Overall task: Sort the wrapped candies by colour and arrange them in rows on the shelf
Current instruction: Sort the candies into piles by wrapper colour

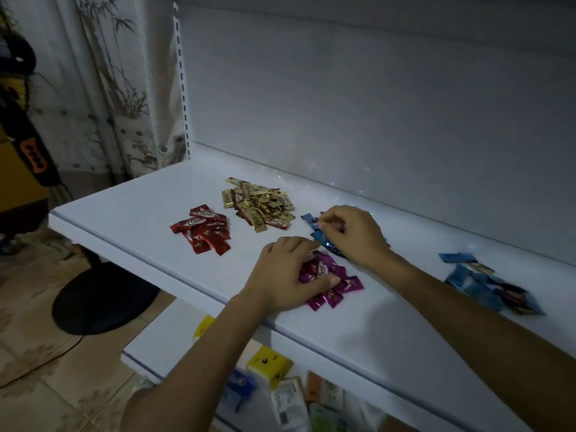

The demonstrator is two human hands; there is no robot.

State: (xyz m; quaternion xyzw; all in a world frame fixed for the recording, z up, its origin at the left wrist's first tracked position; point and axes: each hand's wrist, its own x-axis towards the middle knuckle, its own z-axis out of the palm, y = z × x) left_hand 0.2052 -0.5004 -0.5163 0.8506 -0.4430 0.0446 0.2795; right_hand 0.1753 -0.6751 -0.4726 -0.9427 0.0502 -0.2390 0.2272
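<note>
1. A yellow box (269, 363) is sitting on the lower shelf (162, 338), nearest the viewer, among other packets too blurred to identify.
2. The left hand (286, 272) is resting on the purple candies (339, 285), which are lying in a heap near the front edge of the shelf (140, 201). Its fingers (299, 244) are curling down over the heap and the thumb is pressing on top.
3. Just beyond, the right hand (352, 235) is covering the blue candies (316, 233). Its fingers (335, 218) are closing narrowly, pinching one blue wrapper at the heap's far end.
4. Well to the right, a mixed heap (486, 285), mostly blue, is lying unsorted and apart from both hands.
5. To the left, the red candies (204, 229) are lying in a loose pile.
6. Behind them, the gold candies (258, 204) are forming the largest pile, nearest the back panel (374, 104).
</note>
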